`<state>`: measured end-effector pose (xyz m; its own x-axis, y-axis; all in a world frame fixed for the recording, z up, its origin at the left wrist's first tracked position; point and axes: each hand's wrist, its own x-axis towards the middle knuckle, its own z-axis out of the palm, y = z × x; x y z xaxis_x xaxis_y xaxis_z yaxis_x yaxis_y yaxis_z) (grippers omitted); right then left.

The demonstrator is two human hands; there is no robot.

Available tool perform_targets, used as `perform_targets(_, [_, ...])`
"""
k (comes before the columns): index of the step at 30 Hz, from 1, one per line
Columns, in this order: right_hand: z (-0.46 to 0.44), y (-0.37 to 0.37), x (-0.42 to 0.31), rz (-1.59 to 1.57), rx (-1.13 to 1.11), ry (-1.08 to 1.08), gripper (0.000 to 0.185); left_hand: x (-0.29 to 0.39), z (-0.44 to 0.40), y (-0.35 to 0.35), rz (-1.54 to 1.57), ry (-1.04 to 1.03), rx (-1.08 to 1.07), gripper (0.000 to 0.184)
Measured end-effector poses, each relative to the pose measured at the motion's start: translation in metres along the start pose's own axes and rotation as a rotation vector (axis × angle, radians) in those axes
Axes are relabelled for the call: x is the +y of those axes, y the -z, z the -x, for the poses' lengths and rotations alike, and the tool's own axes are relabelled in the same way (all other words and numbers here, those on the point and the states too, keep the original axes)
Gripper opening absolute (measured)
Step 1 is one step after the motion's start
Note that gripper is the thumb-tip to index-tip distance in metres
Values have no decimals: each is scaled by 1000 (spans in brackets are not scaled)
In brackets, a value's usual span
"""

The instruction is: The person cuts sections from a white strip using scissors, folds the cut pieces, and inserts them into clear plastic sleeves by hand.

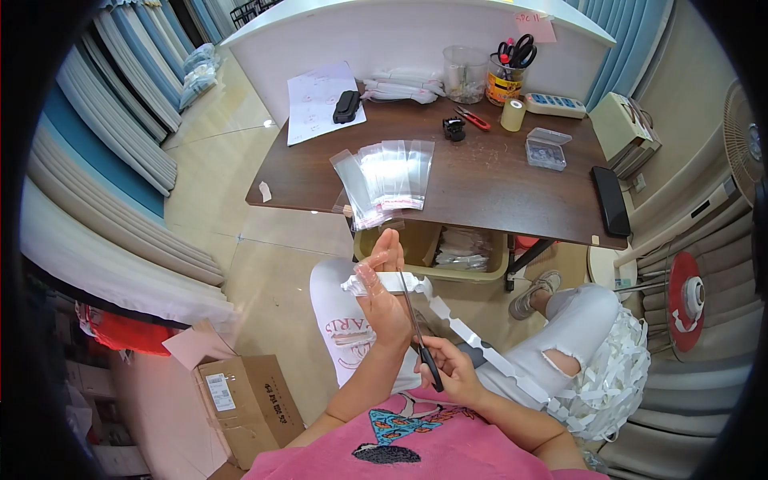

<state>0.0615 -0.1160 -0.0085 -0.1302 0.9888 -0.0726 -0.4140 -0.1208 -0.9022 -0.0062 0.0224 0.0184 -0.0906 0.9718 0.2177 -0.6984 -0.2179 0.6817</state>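
My left hand (385,314) is closed on a folded stack of white tape (370,285), its thumb pressed over the front. From the stack a strip of the same tape (462,329) with notched edges runs down to the right over my lap. My right hand (450,370) grips black-handled scissors (430,367), their blades pointing up beside my left palm and crossing the tape. Whether the blades are parted cannot be made out. At my right leg lies a large tangled heap of white tape (612,376).
A brown desk (480,192) ahead carries clear plastic bags (392,174), red snips (472,118), a small clear box (546,150) and a phone (610,200). Beneath stands a yellow bin (412,240) with packets. A cardboard box (254,400) is on the floor left; a fan (740,136) stands right.
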Motion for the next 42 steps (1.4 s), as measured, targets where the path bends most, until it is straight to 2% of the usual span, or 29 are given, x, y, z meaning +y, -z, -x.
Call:
perform_targets(2, [3, -1, -3, 18, 43, -12, 44, 1, 2, -3, 27, 0, -15, 33])
perform_targets(6, [0, 17, -21, 421, 235, 120, 38, 3, -1, -7, 39, -20, 119, 33])
perform_targets(7, [-10, 30, -37, 429, 231, 122, 38, 4, -2, 3, 49, 54, -1, 32])
perform_targets(8, [-25, 45, -61, 711, 382, 180, 34, 3, -2, 8, 61, 125, -122, 31])
perform_targets(9, [-40, 61, -83, 993, 534, 243, 30, 5, 1, -2, -12, 210, -39, 30])
perform_targets(10, [-56, 83, -96, 1180, 598, 315, 30, 2, 1, -1, 6, 203, -41, 30])
perform_targets(11, [-72, 106, -105, 1369, 657, 392, 30, -1, 4, 2, 3, 350, -106, 30])
perform_targets(12, [-87, 123, -117, 1423, 649, 378, 28, -5, 7, 3, 1, 495, -177, 30])
perform_targets(13, [-99, 135, -128, 1484, 644, 366, 28, -10, 10, 4, 24, 529, -228, 24])
perform_targets(14, [-109, 146, -133, 1506, 646, 381, 28, -14, 13, 5, 47, 518, -237, 24])
perform_targets(16, [-122, 162, -141, 1604, 499, 336, 26, -15, 18, 0, -150, 595, -339, 15])
perform_targets(17, [-121, 168, -139, 1671, 466, 407, 22, -16, 23, -8, -190, 625, -287, 10])
perform_targets(20, [-110, 153, -138, 1854, 491, 513, 14, -14, 28, -18, -302, 595, -357, 17])
perform_targets(21, [-105, 139, -140, 1733, 456, 647, 9, -13, 27, -15, -296, 596, -354, 17])
perform_targets(23, [-89, 126, -131, 1437, 252, 530, 9, -11, 24, -4, 85, 863, -309, 25])
perform_targets(24, [-78, 112, -126, 1206, 178, 355, 11, -15, 24, -2, 80, 868, -307, 25])
perform_targets(25, [-69, 98, -119, 971, 108, 188, 13, -22, 25, 0, -65, 657, -309, 31])
perform_targets(26, [-67, 91, -107, 961, 43, 298, 16, -26, 26, 0, -206, 444, -311, 38])
perform_targets(27, [-67, 83, -96, 947, -21, 407, 19, -24, 26, -5, -213, 449, -313, 38])
perform_targets(29, [-69, 67, -82, 905, -23, 436, 20, -17, 23, -17, -281, 242, -325, 40])
perform_targets(30, [-70, 60, -77, 871, -32, 466, 22, -12, 24, -18, -286, 245, -331, 40])
perform_targets(31, [-68, 48, -78, 630, -14, 198, 21, -8, 23, -19, -187, 346, -348, 40])
perform_targets(32, [-68, 47, -73, 626, -10, 203, 21, -6, 23, -19, -87, 445, -362, 42])
perform_targets(35, [-71, 45, -67, 512, 110, 150, 14, -15, 21, -10, -100, 455, -415, 49])
perform_targets(36, [-69, 41, -74, 652, 175, 272, 11, -14, 24, -10, -104, 456, -418, 49])
perform_targets(37, [-69, 39, -78, 792, 242, 394, 9, -13, 27, -11, -152, 412, -353, 39])
perform_targets(38, [-69, 39, -80, 788, 247, 398, 9, -12, 30, -11, -198, 368, -291, 31])
perform_targets(39, [-69, 39, -81, 831, 277, 393, 10, -15, 29, -3, -200, 369, -298, 31])
perform_targets(42, [-67, 43, -84, 879, 259, 342, 13, -20, 25, 16, -217, 469, -188, 20])
